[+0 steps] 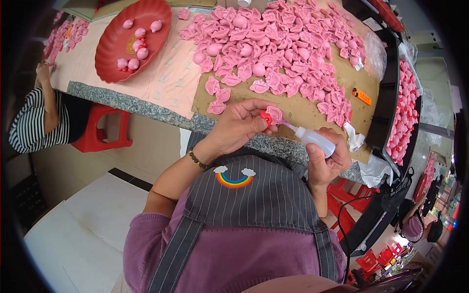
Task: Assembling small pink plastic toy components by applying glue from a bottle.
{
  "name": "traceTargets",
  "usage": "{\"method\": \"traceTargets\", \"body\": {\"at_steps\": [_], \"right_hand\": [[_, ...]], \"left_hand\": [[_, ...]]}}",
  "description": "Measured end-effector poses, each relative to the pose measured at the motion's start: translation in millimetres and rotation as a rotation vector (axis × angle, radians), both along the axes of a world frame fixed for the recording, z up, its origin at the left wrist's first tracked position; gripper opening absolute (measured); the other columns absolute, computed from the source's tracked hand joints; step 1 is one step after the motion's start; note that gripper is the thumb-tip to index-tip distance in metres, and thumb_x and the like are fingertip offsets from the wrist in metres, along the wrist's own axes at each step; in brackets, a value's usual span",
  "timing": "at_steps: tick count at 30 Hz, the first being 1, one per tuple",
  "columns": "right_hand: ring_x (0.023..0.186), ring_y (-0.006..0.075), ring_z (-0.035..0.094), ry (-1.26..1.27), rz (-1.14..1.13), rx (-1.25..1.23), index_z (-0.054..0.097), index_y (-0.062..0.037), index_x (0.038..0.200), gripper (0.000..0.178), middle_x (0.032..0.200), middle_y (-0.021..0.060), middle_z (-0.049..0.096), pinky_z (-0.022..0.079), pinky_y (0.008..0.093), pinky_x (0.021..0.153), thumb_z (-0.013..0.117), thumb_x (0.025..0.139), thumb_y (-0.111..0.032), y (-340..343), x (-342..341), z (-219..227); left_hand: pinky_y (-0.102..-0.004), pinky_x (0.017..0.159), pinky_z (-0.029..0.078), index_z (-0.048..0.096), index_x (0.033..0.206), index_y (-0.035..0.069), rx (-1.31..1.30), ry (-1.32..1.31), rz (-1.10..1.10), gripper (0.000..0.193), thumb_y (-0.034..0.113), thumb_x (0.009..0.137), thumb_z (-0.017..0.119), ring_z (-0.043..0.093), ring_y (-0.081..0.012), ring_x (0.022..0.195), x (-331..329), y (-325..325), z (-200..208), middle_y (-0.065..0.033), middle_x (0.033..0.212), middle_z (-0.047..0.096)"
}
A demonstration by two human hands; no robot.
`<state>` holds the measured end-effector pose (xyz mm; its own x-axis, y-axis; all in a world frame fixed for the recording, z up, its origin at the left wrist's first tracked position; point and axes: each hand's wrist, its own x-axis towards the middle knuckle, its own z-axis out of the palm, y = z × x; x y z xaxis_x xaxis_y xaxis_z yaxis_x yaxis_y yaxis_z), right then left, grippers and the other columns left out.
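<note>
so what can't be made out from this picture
Head view: whether the nozzle of the squeeze bottle touches the pink shell: too small, blurred.
Head view: pieces buried in the pink pile: covered by those on top.
Head view: head of the co-worker: cut off by the dark left rim.

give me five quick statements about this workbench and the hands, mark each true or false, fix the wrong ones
1. The left hand holds a pink piece and a red part. True.
2. The right hand holds scissors. False: it holds a white squeeze bottle.
3. The red tray is right of the pink heap. False: it is on the left.
4. An orange object lies on the brown board. True.
5. The apron is plain white. False: it is dark and striped, with a rainbow.
</note>
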<state>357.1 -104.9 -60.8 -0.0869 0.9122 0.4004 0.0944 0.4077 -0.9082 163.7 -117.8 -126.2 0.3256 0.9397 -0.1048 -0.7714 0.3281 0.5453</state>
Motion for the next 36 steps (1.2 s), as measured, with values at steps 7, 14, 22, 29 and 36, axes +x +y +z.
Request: {"method": "traceTargets", "body": {"at_steps": [7, 14, 22, 29, 36], "right_hand": [[0.060, 0.0117, 0.046, -0.104, 0.050, -0.049, 0.057, 0.0055, 0.082, 0.024, 0.069, 0.0080, 0.054, 0.034, 0.0228, 0.054, 0.070, 0.070, -0.009, -6.1, 1.9, 3.0], [0.051, 0.0100, 0.046, -0.092, 0.053, 0.026, 0.058, 0.0052, 0.080, 0.024, 0.061, 0.0077, 0.055, 0.032, 0.0213, 0.046, 0.073, 0.067, -0.008, -2.5, -0.2, -3.6], [0.052, 0.0100, 0.047, -0.101, 0.050, 0.009, 0.058, 0.0050, 0.081, 0.025, 0.063, 0.0075, 0.056, 0.033, 0.0215, 0.047, 0.074, 0.068, -0.009, -0.9, 1.9, -3.7], [0.057, 0.0142, 0.055, 0.549, 0.074, -0.295, 0.058, 0.0051, 0.086, 0.025, 0.071, 0.0109, 0.060, 0.042, 0.0239, 0.053, 0.072, 0.067, -0.004, 0.2, 21.1, -27.8], [0.063, 0.0147, 0.055, 0.111, -0.035, -0.233, 0.050, -0.0017, 0.079, 0.023, 0.070, 0.0110, 0.058, 0.046, 0.0257, 0.057, 0.062, 0.065, 0.012, 13.9, 44.3, -20.1]], "left_hand": [[-0.0299, 0.075, 0.052, 0.052, 0.113, 0.001, 0.004, -0.064, 0.031, 0.033, 0.006, 0.081, 0.062, 0.061, -0.0172, 0.087, 0.4, 1.0, -1.9, -0.0098, 0.101, 0.061], [-0.0304, 0.075, 0.053, 0.052, 0.112, 0.001, 0.007, -0.041, 0.042, 0.036, 0.007, 0.079, 0.065, 0.061, -0.0170, 0.086, 2.2, 0.0, -1.8, -0.0098, 0.099, 0.061], [-0.0299, 0.075, 0.053, 0.051, 0.113, 0.001, -0.003, -0.039, 0.032, 0.039, 0.007, 0.078, 0.066, 0.062, -0.0173, 0.085, 2.9, 2.7, -1.0, -0.0097, 0.098, 0.061], [-0.0284, 0.070, 0.048, 0.048, 0.121, 0.002, -0.015, 0.027, 0.038, 0.041, 0.004, 0.082, 0.061, 0.057, -0.0163, 0.081, -1.0, -0.3, -2.1, -0.0101, 0.100, 0.059], [-0.0282, 0.074, 0.053, 0.050, 0.118, 0.001, -0.030, 0.106, 0.041, 0.040, 0.001, 0.080, 0.062, 0.063, -0.0173, 0.083, 1.0, -0.5, -0.9, -0.0093, 0.093, 0.061]]}}
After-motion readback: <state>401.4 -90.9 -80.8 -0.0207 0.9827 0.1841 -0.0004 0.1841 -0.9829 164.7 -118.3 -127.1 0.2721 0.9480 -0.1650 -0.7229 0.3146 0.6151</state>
